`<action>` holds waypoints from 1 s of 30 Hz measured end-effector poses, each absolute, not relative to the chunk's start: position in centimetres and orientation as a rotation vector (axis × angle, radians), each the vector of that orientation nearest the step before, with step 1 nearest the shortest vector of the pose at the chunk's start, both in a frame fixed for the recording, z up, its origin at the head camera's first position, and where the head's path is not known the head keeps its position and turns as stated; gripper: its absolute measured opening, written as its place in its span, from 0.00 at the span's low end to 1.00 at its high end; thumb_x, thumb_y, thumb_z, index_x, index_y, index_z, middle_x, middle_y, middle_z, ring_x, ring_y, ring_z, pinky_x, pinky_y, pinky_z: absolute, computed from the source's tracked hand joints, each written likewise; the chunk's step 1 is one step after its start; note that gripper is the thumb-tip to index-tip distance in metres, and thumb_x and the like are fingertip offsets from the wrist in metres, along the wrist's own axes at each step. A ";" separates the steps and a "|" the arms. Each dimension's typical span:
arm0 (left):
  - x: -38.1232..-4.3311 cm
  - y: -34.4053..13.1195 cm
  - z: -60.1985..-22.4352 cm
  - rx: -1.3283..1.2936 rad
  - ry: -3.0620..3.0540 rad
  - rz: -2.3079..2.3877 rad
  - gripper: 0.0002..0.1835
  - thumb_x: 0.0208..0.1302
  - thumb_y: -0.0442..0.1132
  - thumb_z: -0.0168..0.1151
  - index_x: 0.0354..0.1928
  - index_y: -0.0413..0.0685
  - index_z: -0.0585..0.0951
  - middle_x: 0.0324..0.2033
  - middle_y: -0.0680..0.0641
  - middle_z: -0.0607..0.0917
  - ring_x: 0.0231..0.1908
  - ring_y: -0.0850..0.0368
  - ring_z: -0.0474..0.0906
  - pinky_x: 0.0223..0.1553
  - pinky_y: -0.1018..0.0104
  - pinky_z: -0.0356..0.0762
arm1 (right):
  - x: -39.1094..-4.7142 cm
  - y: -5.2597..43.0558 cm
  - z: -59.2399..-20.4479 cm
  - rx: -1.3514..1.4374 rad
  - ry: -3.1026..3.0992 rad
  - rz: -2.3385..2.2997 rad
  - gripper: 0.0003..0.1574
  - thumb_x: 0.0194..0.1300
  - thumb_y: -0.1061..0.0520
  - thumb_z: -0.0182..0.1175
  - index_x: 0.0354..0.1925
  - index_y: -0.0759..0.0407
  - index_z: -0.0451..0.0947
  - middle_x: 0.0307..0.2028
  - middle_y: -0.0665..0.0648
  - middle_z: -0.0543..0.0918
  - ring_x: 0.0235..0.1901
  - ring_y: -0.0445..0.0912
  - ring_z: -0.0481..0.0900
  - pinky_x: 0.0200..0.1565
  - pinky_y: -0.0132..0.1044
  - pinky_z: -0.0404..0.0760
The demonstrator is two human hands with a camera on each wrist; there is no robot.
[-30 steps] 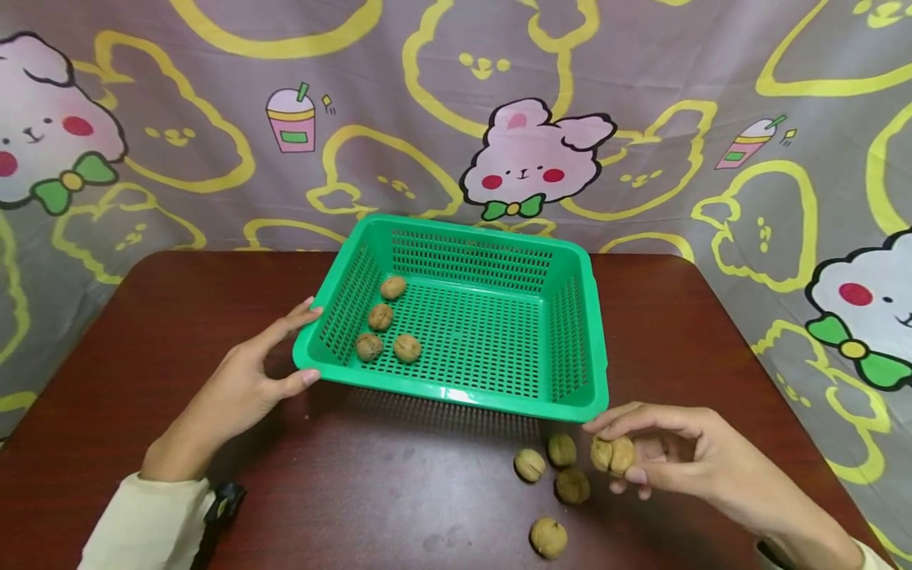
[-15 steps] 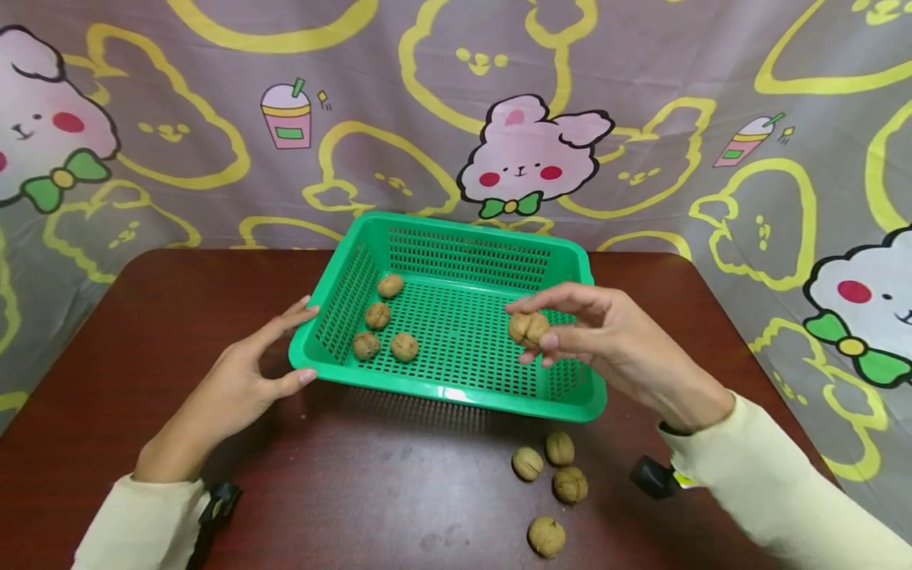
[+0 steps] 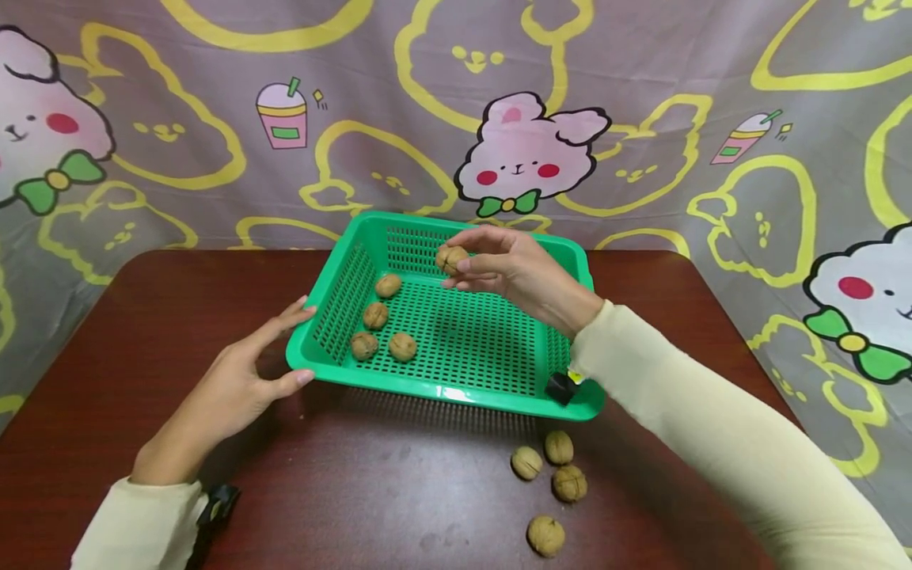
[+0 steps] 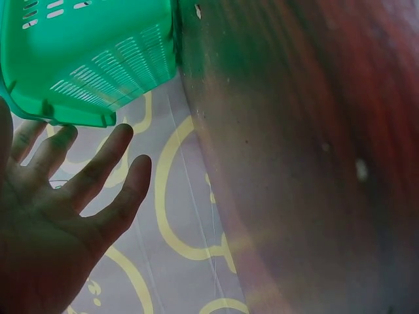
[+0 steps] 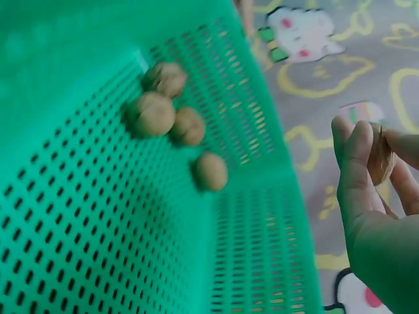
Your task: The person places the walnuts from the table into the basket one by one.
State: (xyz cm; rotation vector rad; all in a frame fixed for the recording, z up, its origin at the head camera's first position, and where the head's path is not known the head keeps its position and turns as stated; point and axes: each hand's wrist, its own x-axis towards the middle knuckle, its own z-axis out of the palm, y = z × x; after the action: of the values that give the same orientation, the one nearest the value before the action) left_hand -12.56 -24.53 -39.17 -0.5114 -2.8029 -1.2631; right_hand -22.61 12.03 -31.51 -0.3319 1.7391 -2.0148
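A green plastic basket (image 3: 456, 392) with slotted walls stands on the table, several walnuts (image 3: 402, 347) lying at its left end. At its left corner my left hand (image 3: 235, 380) touches the rim with thumb and fingertips spread; in the left wrist view the left fingers (image 4: 105, 167) look fairly straight against the rim. Over the far part of the basket, my right hand (image 3: 509, 265) pinches walnuts (image 3: 451, 260) between thumb and fingertips. The right wrist view shows the held walnuts (image 5: 380, 157) partly hidden by the fingers, above the basket wall.
Several loose walnuts (image 3: 569, 483) lie on the dark reddish table (image 3: 342, 491) in front of the basket's right corner. Behind the table hangs a patterned cloth (image 3: 399, 87). A small black device (image 3: 560, 388) sits under the right wrist, another (image 3: 219, 503) at the left wrist.
My right hand has carried the walnuts from beside the basket's near right corner up, leftward and over its far part. The left hand keeps its place at the rim.
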 end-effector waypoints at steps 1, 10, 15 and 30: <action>-12.5 -24.5 -39.2 -0.514 -2.802 -1.265 0.46 0.64 0.38 0.76 0.80 0.67 0.64 0.83 0.52 0.59 0.77 0.29 0.59 0.65 0.22 0.62 | -23.1 11.6 -31.9 -0.327 1.749 -1.994 0.15 0.74 0.67 0.61 0.57 0.62 0.80 0.47 0.59 0.86 0.42 0.53 0.92 0.50 0.40 0.89; -12.5 -24.5 -39.3 -0.514 -2.804 -1.277 0.46 0.64 0.39 0.76 0.80 0.68 0.65 0.83 0.52 0.59 0.77 0.29 0.59 0.64 0.20 0.62 | -25.7 8.2 -35.9 -0.287 1.782 -1.804 0.18 0.75 0.68 0.58 0.61 0.69 0.76 0.49 0.60 0.83 0.44 0.54 0.91 0.69 0.64 0.74; -12.5 -24.6 -39.3 -0.503 -2.813 -1.267 0.46 0.64 0.39 0.76 0.80 0.68 0.64 0.83 0.53 0.59 0.77 0.29 0.59 0.64 0.20 0.62 | -26.0 6.8 -37.5 -0.317 1.849 -1.661 0.22 0.75 0.68 0.59 0.64 0.70 0.75 0.48 0.58 0.83 0.43 0.53 0.91 0.65 0.63 0.78; -12.8 -24.6 -39.4 -0.508 -2.795 -1.269 0.45 0.63 0.39 0.77 0.79 0.69 0.66 0.82 0.52 0.60 0.78 0.30 0.59 0.65 0.22 0.62 | -26.3 5.8 -39.2 -0.333 2.065 -1.453 0.16 0.70 0.71 0.56 0.51 0.62 0.84 0.43 0.55 0.85 0.37 0.51 0.89 0.40 0.41 0.84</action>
State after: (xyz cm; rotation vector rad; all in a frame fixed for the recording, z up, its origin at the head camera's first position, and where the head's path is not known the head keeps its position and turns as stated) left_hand -12.76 -24.62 -39.35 -0.5085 -2.7953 -1.2692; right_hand -26.33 5.78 -39.22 -0.3328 2.0646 -1.4531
